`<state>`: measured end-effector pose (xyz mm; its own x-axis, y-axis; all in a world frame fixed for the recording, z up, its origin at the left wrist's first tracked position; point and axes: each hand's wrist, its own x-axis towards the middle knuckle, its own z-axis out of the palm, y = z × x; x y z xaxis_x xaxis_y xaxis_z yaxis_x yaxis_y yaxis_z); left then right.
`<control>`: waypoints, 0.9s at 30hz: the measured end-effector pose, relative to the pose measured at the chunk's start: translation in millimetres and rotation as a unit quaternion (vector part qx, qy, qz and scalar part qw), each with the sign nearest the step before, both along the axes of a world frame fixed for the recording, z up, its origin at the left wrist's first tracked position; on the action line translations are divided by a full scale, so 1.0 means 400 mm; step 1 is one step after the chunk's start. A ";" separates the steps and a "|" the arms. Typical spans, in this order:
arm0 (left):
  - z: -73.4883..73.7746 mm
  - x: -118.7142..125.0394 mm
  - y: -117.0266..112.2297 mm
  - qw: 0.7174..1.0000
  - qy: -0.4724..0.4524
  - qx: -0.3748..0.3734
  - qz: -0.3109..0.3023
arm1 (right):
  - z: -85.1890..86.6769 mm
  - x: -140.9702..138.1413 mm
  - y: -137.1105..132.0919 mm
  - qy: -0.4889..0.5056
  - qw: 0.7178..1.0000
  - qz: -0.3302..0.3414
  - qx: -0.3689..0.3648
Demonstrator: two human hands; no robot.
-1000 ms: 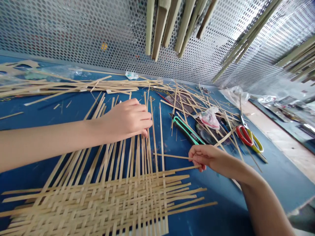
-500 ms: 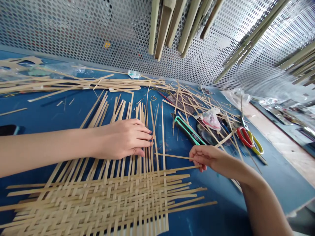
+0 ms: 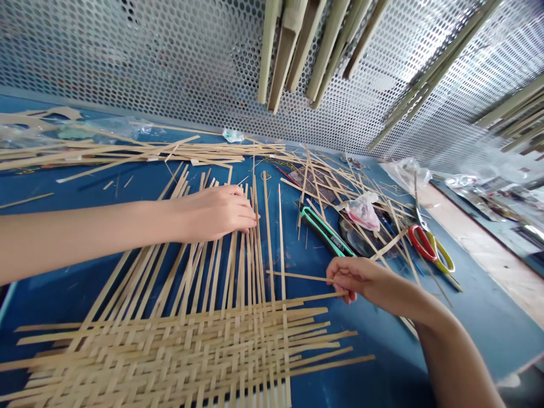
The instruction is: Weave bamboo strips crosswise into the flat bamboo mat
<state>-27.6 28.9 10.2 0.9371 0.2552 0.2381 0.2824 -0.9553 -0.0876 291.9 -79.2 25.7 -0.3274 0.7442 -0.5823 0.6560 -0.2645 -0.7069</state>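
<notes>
A woven mat of thin bamboo strips (image 3: 170, 345) lies at the near edge, with long loose strips (image 3: 221, 266) fanning away from it. My left hand (image 3: 216, 214) rests across those strips, its fingers curled down among them. Whether it grips any strip is hidden. My right hand (image 3: 361, 277) sits to the right of the mat, pinching a thin bamboo strip (image 3: 300, 276) between fingers and thumb. That strip points left, towards the loose strips. The end of a woven strip lies just under my right fingers.
The blue worktable (image 3: 382, 362) holds a heap of loose strips (image 3: 127, 153), a green-handled craft knife (image 3: 327, 238), red-and-yellow scissors (image 3: 427, 246) and a pink plastic bag (image 3: 363, 212). A perforated metal panel (image 3: 127, 56) stands behind, with bamboo slats (image 3: 289, 45) hanging before it.
My left hand moved toward me, then back away, and its fingers now curl more. My right hand keeps the same pinch with little movement.
</notes>
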 end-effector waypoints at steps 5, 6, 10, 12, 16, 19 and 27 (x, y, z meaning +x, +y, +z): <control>0.008 -0.005 0.021 1.000 0.024 0.018 -0.002 | 0.001 0.001 0.000 -0.002 1.000 0.003 0.001; 0.009 -0.007 0.022 0.999 0.024 0.023 -0.005 | 0.000 0.001 0.000 0.000 1.000 0.002 0.002; 0.011 -0.009 0.006 0.999 0.022 0.025 -0.026 | -0.003 0.002 0.000 0.005 1.000 0.004 0.009; 0.006 -0.008 -0.012 0.999 0.006 0.011 -0.041 | -0.005 0.002 -0.001 0.009 1.000 0.005 0.012; -0.017 -0.004 -0.051 0.997 -0.038 -0.030 -0.055 | -0.007 -0.002 -0.003 0.018 1.000 -0.008 0.020; -0.029 0.000 -0.073 0.997 -0.044 -0.052 -0.046 | -0.009 -0.006 -0.005 0.026 0.999 -0.016 0.029; -0.022 0.018 -0.092 0.992 -0.068 -0.105 -0.015 | -0.017 -0.007 -0.006 0.033 0.999 -0.031 0.025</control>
<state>-20.4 -7.9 1.3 0.9078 0.2852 0.3076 0.2492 -0.9566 0.1512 289.2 -81.4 19.0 -0.3162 0.7919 -0.5224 0.5916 -0.2659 -0.7611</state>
